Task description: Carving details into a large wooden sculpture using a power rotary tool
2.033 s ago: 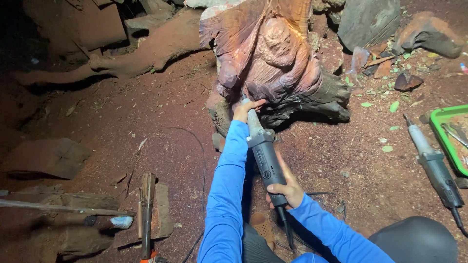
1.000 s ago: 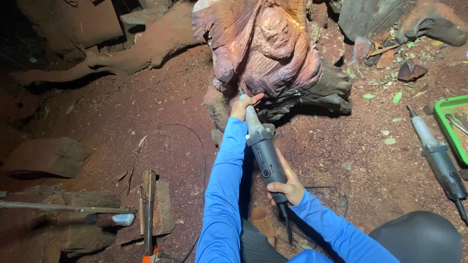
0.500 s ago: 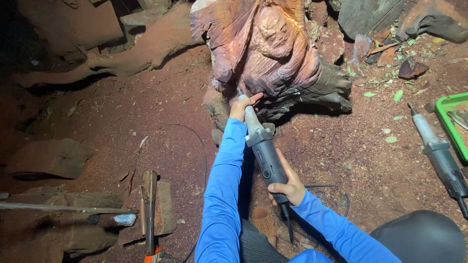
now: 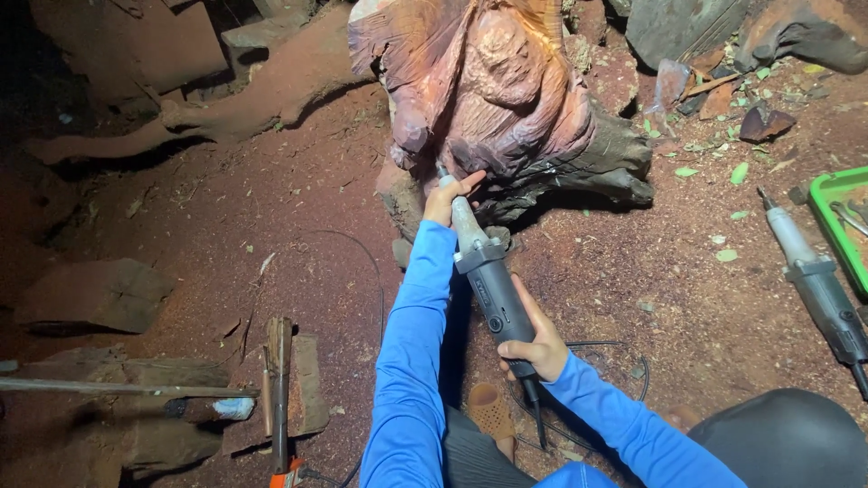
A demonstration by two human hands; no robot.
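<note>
Nothing shifted: two grinders, one carving.

the carving is reddish brown with darker streaks on a dark grey-brown base, and the ground is rust red with scattered pale green leaves. the grinder is dark grey with a silver neck, as is the spare grinder. the sleeves are bright blue and the tray bright green.
</note>
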